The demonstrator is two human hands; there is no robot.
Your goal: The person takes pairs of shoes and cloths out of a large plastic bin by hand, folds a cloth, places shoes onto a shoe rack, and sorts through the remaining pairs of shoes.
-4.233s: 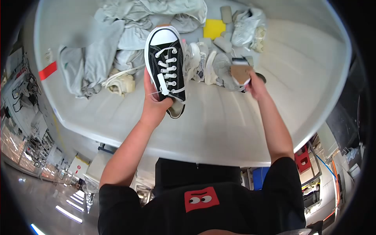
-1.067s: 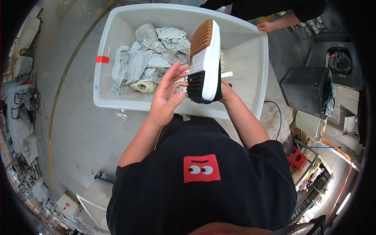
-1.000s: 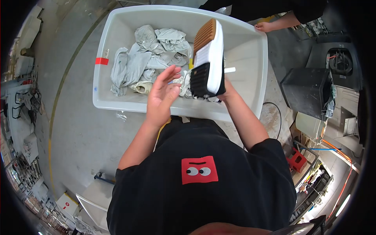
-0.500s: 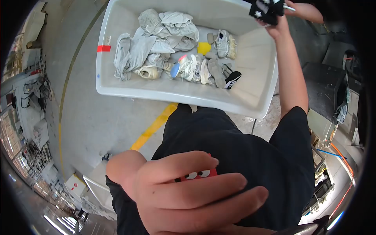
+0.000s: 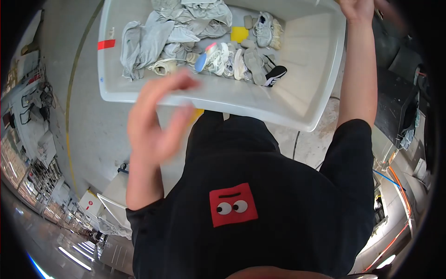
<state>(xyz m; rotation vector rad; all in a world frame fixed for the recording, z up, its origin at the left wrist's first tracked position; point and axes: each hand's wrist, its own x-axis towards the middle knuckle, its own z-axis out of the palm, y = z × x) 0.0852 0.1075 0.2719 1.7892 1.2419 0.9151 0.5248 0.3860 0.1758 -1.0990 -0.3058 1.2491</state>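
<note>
My left hand [image 5: 155,123], blurred by motion, is raised in front of the near left part of a large white bin [image 5: 297,122]. Its thumb and fingers stand apart with nothing between them. At the top right edge of the view, my right hand [image 5: 357,8] reaches past the bin's right end. Its fingers are cut off by the frame, so what they hold, if anything, is hidden. Inside the bin lie crumpled pale grey cloths [image 5: 153,42], several light-coloured shoes [image 5: 217,58], a black shoe with white stripes [image 5: 276,76] and a yellow piece [image 5: 239,34].
Red tape [image 5: 106,44] marks the bin's left rim. A blurred shape that looks like another person's arm [image 5: 391,13] shows at the top right. Dark boxy equipment [image 5: 395,102] stands on the right, near orange and blue cables. Cluttered shelving lines the left.
My left hand has swung away from my chest towards the bin. My right hand has moved up to the frame edge, and the black item with white stars has left view. The bin appears higher.
</note>
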